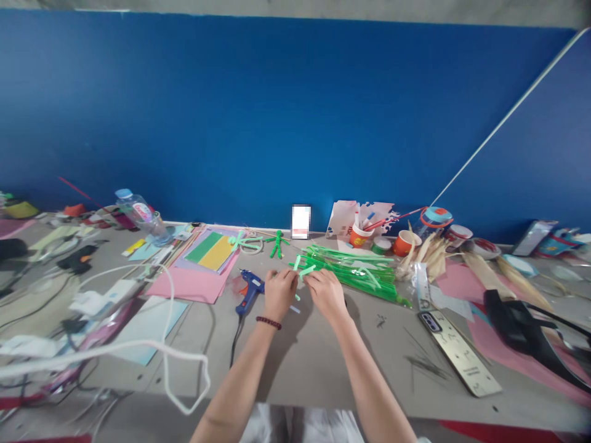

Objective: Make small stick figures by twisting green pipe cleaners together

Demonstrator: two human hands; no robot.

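On the desk (314,378), a blue glue gun (252,289) lies just beside the left hand (279,292), whose fingers are drawn into a pinch on the pale green piece (307,271) between both hands; the right hand (325,292) pinches it too, fingers curled; then come bundled green stems (357,274) and, nearer the desk's front edge, a phone (459,354)

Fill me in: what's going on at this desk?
A person is working bare-handed: the left hand and right hand are close together over the grey tabletop, fingertips on pale green strips. The blue glue gun lies just left of the left hand, not gripped. A green stick figure is farther back, and a pile of green stems lies beyond the right hand.
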